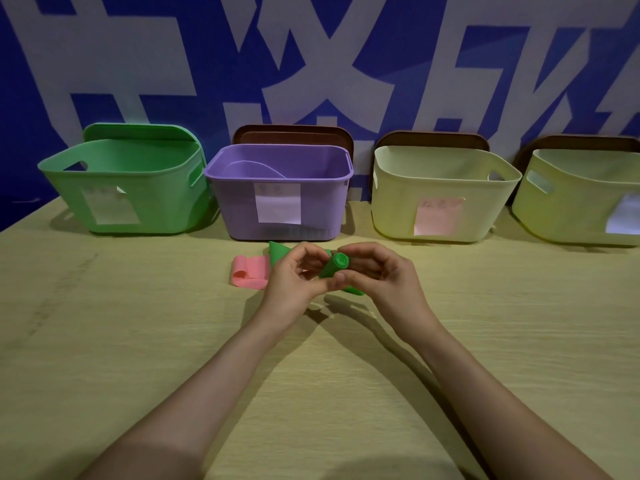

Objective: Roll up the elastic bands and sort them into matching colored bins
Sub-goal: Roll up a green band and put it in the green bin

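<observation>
Four bins [69, 195] bear illegible labels [277, 202]; fingers [360, 252] pinch green band [337, 265].

rightmost bin [568, 216] cropped, label [277, 202] text illegible

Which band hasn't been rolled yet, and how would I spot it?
Find the purple bin, second from the left in the row against the blue wall. On the wooden table just in front of it, beside the left hand, lies the pink elastic band, loosely folded. It is the only pink one; the green elastic band is held between that hand and the right hand.
</observation>
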The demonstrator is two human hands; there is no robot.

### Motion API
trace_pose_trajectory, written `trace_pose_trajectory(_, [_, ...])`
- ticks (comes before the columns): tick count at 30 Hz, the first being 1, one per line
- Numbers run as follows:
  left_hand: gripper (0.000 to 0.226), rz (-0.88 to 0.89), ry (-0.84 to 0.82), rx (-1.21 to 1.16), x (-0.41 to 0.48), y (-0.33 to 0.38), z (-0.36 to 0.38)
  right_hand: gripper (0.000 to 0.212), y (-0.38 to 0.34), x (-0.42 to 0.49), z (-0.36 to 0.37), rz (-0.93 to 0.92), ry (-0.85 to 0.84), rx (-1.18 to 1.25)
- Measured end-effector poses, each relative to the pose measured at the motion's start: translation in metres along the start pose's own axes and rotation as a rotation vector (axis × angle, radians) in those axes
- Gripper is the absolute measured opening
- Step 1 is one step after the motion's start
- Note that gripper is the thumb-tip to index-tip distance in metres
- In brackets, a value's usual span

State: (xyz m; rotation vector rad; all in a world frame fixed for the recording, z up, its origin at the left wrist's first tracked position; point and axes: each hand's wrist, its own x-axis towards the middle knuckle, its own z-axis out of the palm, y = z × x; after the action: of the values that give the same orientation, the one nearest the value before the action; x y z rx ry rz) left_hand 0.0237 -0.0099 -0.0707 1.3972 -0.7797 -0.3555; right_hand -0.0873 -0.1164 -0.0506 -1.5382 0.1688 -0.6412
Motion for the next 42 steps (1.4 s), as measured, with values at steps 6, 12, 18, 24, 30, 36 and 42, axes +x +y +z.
trace_pose_trajectory(6, [0.029,0.114,-0.066,0.118,-0.007,0.015,0.001,0.033,-0.004,-0.002,0.000,-0.136,0.083,-0.086])
trace_pose_trajectory(12, [0.027,0.197,-0.027,0.092,0.005,0.024,-0.003,0.041,-0.006,0.005,-0.001,-0.258,0.073,-0.124])
trace_pose_trajectory(18, [0.034,0.156,0.057,0.014,0.062,0.060,-0.032,0.027,-0.039,0.082,0.015,-0.279,0.056,-0.192])
trace_pose_trajectory(24, [0.036,0.086,0.215,0.020,0.124,0.129,-0.118,0.023,-0.099,0.186,0.096,-0.186,-0.063,-0.190])
trace_pose_trajectory(30, [0.033,-0.110,0.216,0.137,0.161,0.162,-0.259,0.021,-0.109,0.272,0.225,-0.061,-0.097,-0.228])
trace_pose_trajectory(36, [0.026,-0.470,0.223,0.308,0.197,0.130,-0.381,0.017,-0.039,0.338,0.320,0.435,-0.047,-0.283])
trace_pose_trajectory(42, [0.026,-0.724,-0.018,0.638,0.234,0.065,-0.408,0.011,0.049,0.365,0.352,0.927,-0.016,-0.287])
